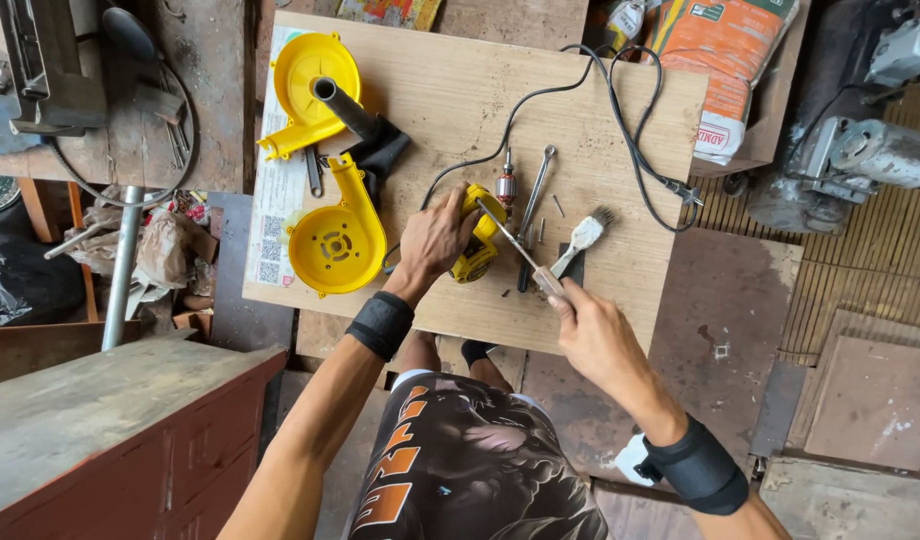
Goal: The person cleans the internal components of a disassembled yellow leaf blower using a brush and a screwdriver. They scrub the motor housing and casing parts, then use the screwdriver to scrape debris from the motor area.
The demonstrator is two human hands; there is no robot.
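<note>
Seen from above, a person works at a plywood bench, a pale, grain-streaked board with square corners. The left hand lies over a yellow motor housing near the middle of the bench toward its front edge; its fingers are curled together and clamped on the housing, evidently to pin the rounded plastic body so that it cannot roll or twist. The right hand, just off the front edge, has its fingers closed around the pale handle of a screwdriver, whose thin steel shank slants up and left so that the tip meets the housing. A black power cord runs from the housing in loose loops toward the far right corner.

Just beyond the housing lies a copper-wound armature, ribbed and reddish, and beside it a slim steel wrench, both within reach of either hand. A paintbrush with a white handle and dark bristles rests toward the right edge. Small dark screws are scattered on the bare wood near it.

Along the left edge, two yellow fan casings, smooth moulded shells of snail-like outline, lie open side up, apparently set aside clear of the work. Between them sits a black nozzle tube, matte and cylindrical. A printed white paper sheet lies under the casings at the left edge.
</note>
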